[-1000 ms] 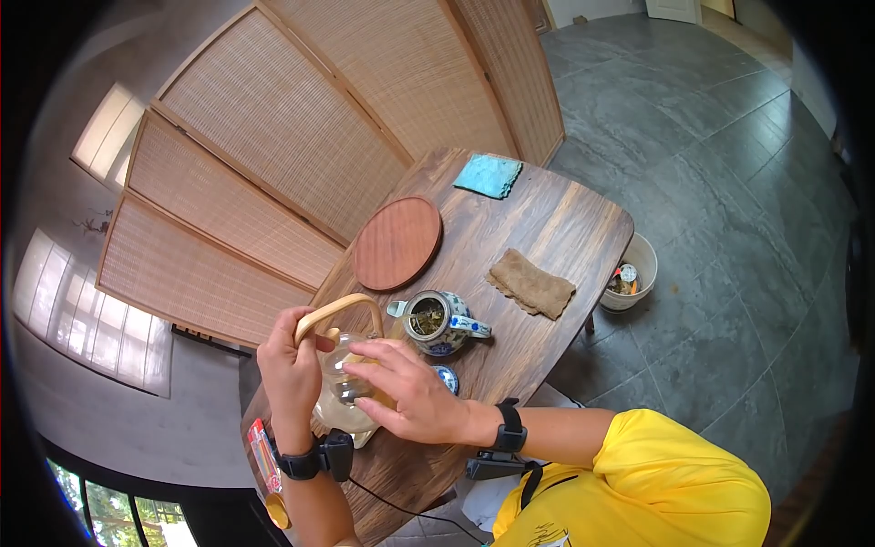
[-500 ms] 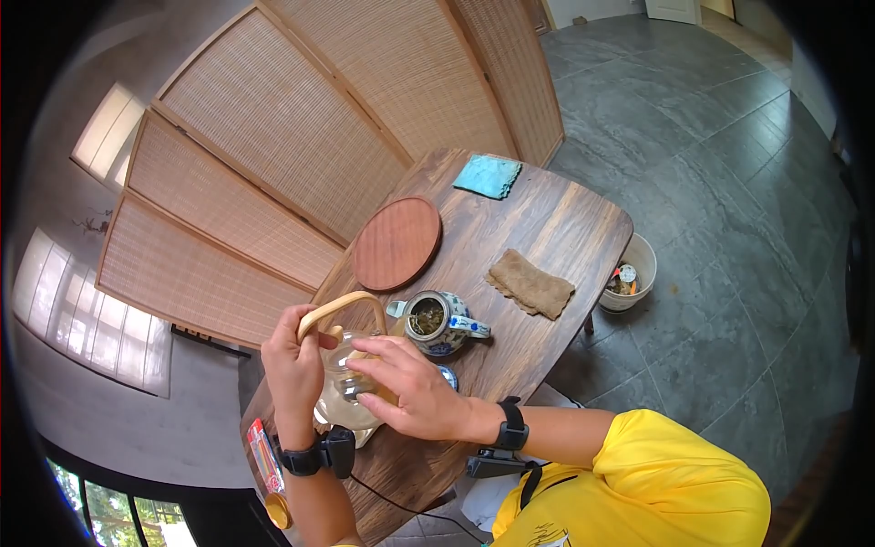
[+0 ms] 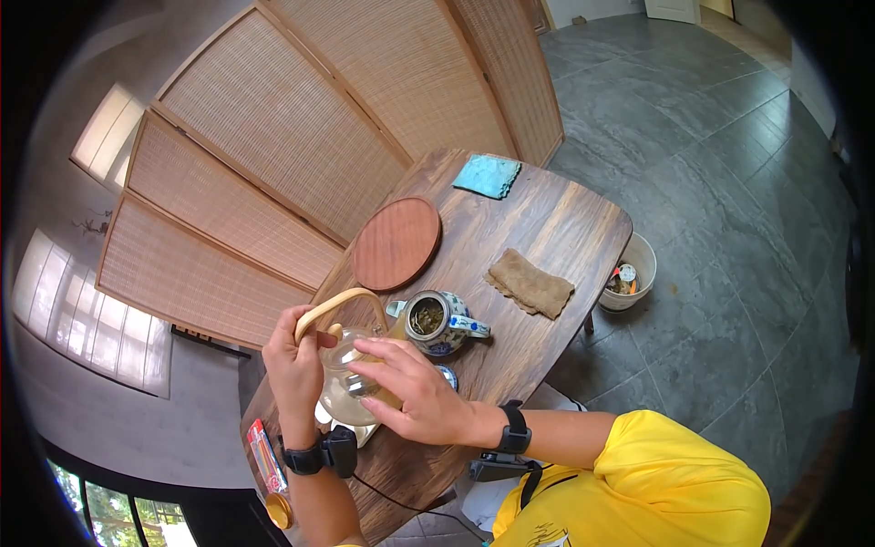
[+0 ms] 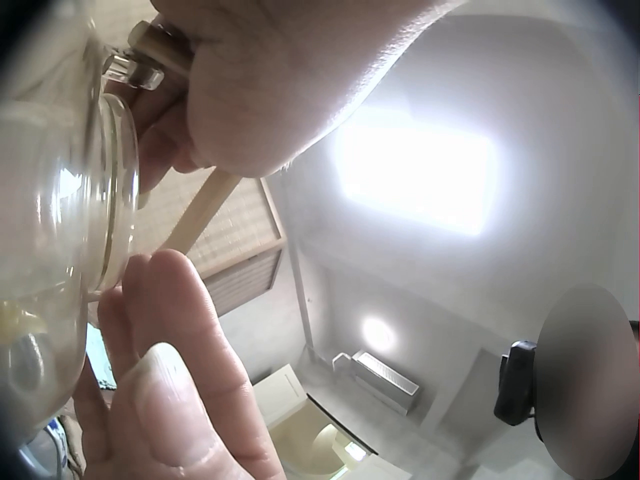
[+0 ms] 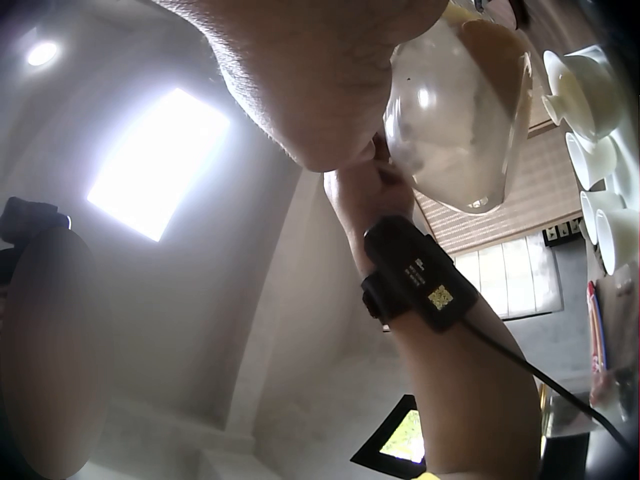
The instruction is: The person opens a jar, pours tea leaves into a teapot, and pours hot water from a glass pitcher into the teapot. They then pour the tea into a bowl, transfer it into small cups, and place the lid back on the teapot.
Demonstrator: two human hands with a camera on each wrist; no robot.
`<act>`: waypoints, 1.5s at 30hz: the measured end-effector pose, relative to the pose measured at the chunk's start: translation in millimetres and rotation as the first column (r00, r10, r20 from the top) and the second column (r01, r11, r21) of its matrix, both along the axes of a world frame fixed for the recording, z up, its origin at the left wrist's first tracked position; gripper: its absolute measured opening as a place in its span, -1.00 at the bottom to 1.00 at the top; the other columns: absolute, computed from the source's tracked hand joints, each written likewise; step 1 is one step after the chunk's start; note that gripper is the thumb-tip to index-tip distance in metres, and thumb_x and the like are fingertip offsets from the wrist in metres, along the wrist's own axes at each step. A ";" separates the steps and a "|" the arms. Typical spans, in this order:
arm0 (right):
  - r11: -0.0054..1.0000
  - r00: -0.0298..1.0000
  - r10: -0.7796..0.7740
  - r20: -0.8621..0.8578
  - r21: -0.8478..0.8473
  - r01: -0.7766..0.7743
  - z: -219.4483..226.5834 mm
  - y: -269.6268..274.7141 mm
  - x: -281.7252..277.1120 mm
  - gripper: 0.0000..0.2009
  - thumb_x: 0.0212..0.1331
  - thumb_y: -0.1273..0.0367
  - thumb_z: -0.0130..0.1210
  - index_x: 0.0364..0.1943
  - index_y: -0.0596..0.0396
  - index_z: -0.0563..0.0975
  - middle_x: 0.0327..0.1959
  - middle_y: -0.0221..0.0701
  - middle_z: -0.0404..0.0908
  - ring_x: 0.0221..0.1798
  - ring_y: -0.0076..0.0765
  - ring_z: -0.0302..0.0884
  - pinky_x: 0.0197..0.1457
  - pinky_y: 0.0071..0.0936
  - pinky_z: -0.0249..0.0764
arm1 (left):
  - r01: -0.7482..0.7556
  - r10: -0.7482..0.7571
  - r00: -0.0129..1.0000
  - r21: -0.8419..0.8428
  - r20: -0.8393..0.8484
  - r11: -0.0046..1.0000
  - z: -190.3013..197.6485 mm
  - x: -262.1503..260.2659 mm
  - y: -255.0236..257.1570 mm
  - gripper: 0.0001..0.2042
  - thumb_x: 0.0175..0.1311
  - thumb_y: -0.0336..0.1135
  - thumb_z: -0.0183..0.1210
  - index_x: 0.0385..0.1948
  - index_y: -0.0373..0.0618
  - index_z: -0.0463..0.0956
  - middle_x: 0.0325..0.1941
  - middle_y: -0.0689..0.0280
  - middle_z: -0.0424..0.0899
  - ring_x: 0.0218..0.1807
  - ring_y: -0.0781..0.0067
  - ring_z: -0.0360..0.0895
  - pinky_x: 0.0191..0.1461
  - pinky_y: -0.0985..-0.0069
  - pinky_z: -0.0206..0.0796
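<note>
Now — left hand (image 3: 293,372) grips glass teapot's handle (image 3: 355,293); camera label (image 5: 440,298) — apparently illegible

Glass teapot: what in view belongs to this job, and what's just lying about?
Job, probably: glass teapot, left hand gripping its handle, right hand close by; open patterned teapot; white cups.
Seemingly idle: round wooden tray, turquoise cloth, brown cloth, bucket.

Partly behind right hand (image 3: 415,394): glass kettle (image 3: 343,397), blue-and-white object (image 3: 449,375). Cut off, right wrist view: white cup (image 5: 622,243). Too small, far right: bin contents (image 3: 624,280).
</note>
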State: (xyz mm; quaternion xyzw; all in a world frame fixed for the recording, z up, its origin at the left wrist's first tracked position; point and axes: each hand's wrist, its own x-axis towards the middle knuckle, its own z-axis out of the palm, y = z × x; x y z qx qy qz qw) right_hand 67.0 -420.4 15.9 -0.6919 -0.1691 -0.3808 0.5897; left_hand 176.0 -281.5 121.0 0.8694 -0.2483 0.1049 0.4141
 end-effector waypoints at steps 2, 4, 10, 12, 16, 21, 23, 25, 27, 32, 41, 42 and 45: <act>1.000 1.000 -0.015 0.007 -0.012 0.015 -0.7 0.4 -2.1 -0.54 0.22 0.40 0.34 0.22 0.19 0.59 0.40 -0.03 0.47 0.43 0.20 0.42 0.51 -0.03 0.36 | 0.004 -0.004 1.000 0.001 0.004 1.000 -0.4 -2.0 0.6 -0.81 0.53 -0.57 0.02 0.00 -0.28 0.61 -0.41 0.26 0.78 -0.32 0.55 0.75 -0.20 0.58 0.51; 1.000 1.000 0.001 0.012 0.002 -0.001 -0.5 -0.3 -6.4 -0.55 0.21 0.41 0.34 0.21 0.17 0.59 0.39 -0.05 0.48 0.42 0.19 0.43 0.50 -0.03 0.36 | -0.003 0.003 1.000 -0.032 -0.016 0.999 -2.6 -1.8 2.4 -0.82 0.55 -0.54 0.03 0.00 -0.27 0.61 -0.40 0.29 0.76 -0.32 0.57 0.72 -0.19 0.59 0.50; 0.998 0.998 0.039 0.041 0.038 -0.040 -2.2 -5.2 -20.1 -0.59 0.21 0.43 0.33 0.17 0.19 0.61 0.33 -0.06 0.52 0.39 0.18 0.45 0.46 -0.05 0.41 | -0.035 -0.001 0.992 -0.277 -0.129 0.960 -14.6 0.7 16.6 -0.83 0.60 -0.48 0.04 0.03 -0.26 0.60 -0.35 0.32 0.71 -0.32 0.62 0.64 -0.16 0.63 0.49; 0.998 0.998 0.043 0.036 0.037 -0.044 -4.6 -6.1 -24.2 -0.60 0.21 0.44 0.33 0.15 0.19 0.62 0.32 -0.07 0.53 0.38 0.17 0.46 0.44 -0.06 0.42 | -0.056 0.018 0.993 -0.341 -0.114 0.938 -18.6 1.5 23.1 -0.82 0.61 -0.48 0.04 0.05 -0.26 0.60 -0.33 0.33 0.70 -0.32 0.63 0.63 -0.14 0.63 0.49; 0.998 0.998 0.065 0.006 0.019 -0.065 -15.5 -5.5 -32.4 -0.60 0.20 0.45 0.34 0.16 0.14 0.63 0.34 -0.11 0.54 0.37 0.13 0.47 0.46 -0.06 0.40 | -0.110 0.098 0.994 -0.452 -0.049 0.885 -20.4 -0.7 36.1 -0.81 0.60 -0.50 0.03 0.07 -0.26 0.60 -0.33 0.37 0.66 -0.30 0.64 0.61 -0.09 0.62 0.52; 0.995 0.993 0.095 -0.071 -0.032 -0.097 -34.9 -6.0 -41.0 -0.61 0.20 0.44 0.34 0.14 0.13 0.64 0.32 -0.11 0.57 0.36 0.11 0.49 0.44 -0.06 0.41 | -0.213 0.243 0.970 -0.572 -0.025 0.792 -15.9 -6.2 60.1 -0.80 0.60 -0.53 0.02 0.08 -0.24 0.59 -0.27 0.41 0.59 -0.27 0.63 0.58 -0.07 0.62 0.55; 0.991 0.988 0.110 -0.109 -0.066 -0.118 -42.6 -8.6 -44.4 -0.62 0.20 0.43 0.34 0.11 0.17 0.64 0.30 -0.08 0.57 0.36 0.15 0.49 0.44 -0.05 0.42 | -0.266 0.315 0.949 -0.611 -0.029 0.746 -15.3 -6.3 77.8 -0.79 0.60 -0.52 0.03 0.12 -0.19 0.59 -0.20 0.43 0.57 -0.27 0.64 0.57 -0.08 0.64 0.56; 0.987 0.983 0.124 -0.134 -0.087 -0.136 -49.6 -6.9 -48.6 -0.64 0.19 0.44 0.34 0.09 0.17 0.65 0.26 -0.07 0.61 0.34 0.15 0.51 0.44 -0.04 0.42 | -0.276 0.362 0.932 -0.678 -0.017 0.681 -12.2 -8.0 92.5 -0.79 0.55 -0.59 0.02 0.08 -0.29 0.58 -0.21 0.37 0.57 -0.27 0.59 0.58 -0.04 0.60 0.56; 0.979 0.974 0.150 -0.169 -0.115 -0.171 -57.6 -7.9 -52.1 -0.65 0.19 0.45 0.34 0.08 0.17 0.66 0.24 -0.08 0.62 0.33 0.14 0.53 0.44 -0.04 0.43 | -0.298 0.411 0.911 -0.713 -0.015 0.635 -12.9 -8.8 111.6 -0.78 0.55 -0.60 0.02 0.08 -0.30 0.58 -0.18 0.33 0.60 -0.26 0.58 0.60 -0.03 0.59 0.56; 0.963 0.956 0.203 -0.213 -0.133 -0.234 -72.8 -3.3 -59.2 -0.67 0.16 0.48 0.33 0.04 0.17 0.67 0.22 -0.08 0.64 0.29 0.14 0.55 0.40 -0.05 0.45 | -0.363 0.546 0.837 -0.734 0.013 0.574 -10.1 -19.5 157.6 -0.81 0.58 -0.55 0.05 0.08 -0.31 0.58 -0.25 0.31 0.66 -0.29 0.59 0.61 -0.06 0.58 0.53; 0.945 0.937 0.240 -0.255 -0.159 -0.286 -94.4 1.6 -63.6 -0.73 0.15 0.50 0.32 -0.04 0.18 0.68 0.15 -0.08 0.66 0.23 0.14 0.57 0.33 -0.07 0.48 | -0.507 0.780 0.623 -0.732 0.054 0.455 -44.2 -13.8 207.1 -0.81 0.54 -0.53 0.06 0.05 -0.32 0.58 -0.35 0.31 0.69 -0.28 0.53 0.63 -0.08 0.55 0.46; 0.945 0.935 0.238 -0.262 -0.161 -0.286 -97.0 1.4 -64.8 -0.74 0.15 0.50 0.32 -0.05 0.18 0.69 0.14 -0.09 0.67 0.22 0.14 0.58 0.32 -0.07 0.49 | -0.529 0.799 0.600 -0.729 0.042 0.435 -49.0 -13.2 212.1 -0.80 0.51 -0.55 0.05 0.04 -0.32 0.57 -0.35 0.31 0.70 -0.28 0.52 0.63 -0.08 0.54 0.47; 0.943 0.934 0.231 -0.274 -0.174 -0.284 -103.4 -0.2 -67.6 -0.75 0.14 0.51 0.32 -0.07 0.18 0.69 0.11 -0.10 0.68 0.19 0.13 0.58 0.29 -0.09 0.51 | -0.565 0.842 0.539 -0.728 0.030 0.388 -65.3 -7.6 223.7 -0.78 0.46 -0.58 0.04 0.04 -0.33 0.57 -0.31 0.28 0.71 -0.26 0.49 0.65 -0.05 0.53 0.48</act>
